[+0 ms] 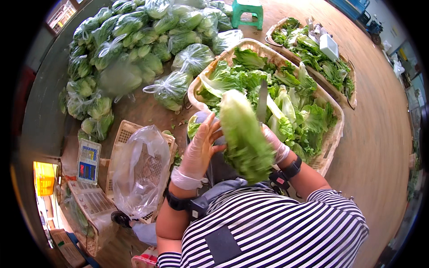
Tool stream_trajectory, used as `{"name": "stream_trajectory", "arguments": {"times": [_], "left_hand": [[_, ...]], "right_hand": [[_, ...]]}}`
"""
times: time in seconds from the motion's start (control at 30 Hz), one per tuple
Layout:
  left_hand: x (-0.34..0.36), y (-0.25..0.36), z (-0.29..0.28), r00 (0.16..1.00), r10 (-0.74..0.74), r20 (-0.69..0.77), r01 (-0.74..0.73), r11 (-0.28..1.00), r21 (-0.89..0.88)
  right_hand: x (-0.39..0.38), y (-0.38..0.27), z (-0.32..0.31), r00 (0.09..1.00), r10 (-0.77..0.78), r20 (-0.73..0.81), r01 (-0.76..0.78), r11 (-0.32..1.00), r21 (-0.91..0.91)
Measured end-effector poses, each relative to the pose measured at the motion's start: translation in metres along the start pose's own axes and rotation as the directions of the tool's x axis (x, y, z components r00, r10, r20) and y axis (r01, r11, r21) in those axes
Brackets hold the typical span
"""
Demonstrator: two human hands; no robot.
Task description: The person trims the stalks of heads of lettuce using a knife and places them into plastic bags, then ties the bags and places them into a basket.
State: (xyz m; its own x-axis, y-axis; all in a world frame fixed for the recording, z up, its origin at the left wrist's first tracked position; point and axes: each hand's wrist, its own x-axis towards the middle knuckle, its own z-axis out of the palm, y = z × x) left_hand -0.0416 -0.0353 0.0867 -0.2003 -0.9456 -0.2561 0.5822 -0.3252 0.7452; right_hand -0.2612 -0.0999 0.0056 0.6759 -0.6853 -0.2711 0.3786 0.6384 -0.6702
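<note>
A long head of napa cabbage, blurred by motion, is upright between my hands, above my lap. My left hand, in a clear plastic glove, is beside its left side with fingers spread; whether the fingertips touch the leaves is unclear. On the other side my right hand, also gloved, is closed on a knife. The blade points up and away, while the handle and most of my right fingers are hidden by the cabbage. Beyond it, a large crate holds loose green leaves.
Bagged cabbages are heaped at the far left. A clear plastic bag lines a crate on my left, near a digital scale. A green stool stands at the back. Another leaf-filled container lies far right.
</note>
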Motion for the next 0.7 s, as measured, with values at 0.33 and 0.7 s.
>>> {"name": "stream_trajectory", "arguments": {"times": [0.33,0.7], "left_hand": [[-0.019,-0.041,-0.038,0.987,0.115,0.108,-0.061,0.909,-0.413],[-0.051,-0.010,-0.057,0.965,0.259,-0.038,-0.244,0.839,-0.487]], "right_hand": [[0.031,-0.014,0.084,0.985,-0.174,0.003,0.162,0.912,-0.377],[0.073,-0.011,0.065,0.854,-0.260,0.450,0.395,0.887,-0.238]]}}
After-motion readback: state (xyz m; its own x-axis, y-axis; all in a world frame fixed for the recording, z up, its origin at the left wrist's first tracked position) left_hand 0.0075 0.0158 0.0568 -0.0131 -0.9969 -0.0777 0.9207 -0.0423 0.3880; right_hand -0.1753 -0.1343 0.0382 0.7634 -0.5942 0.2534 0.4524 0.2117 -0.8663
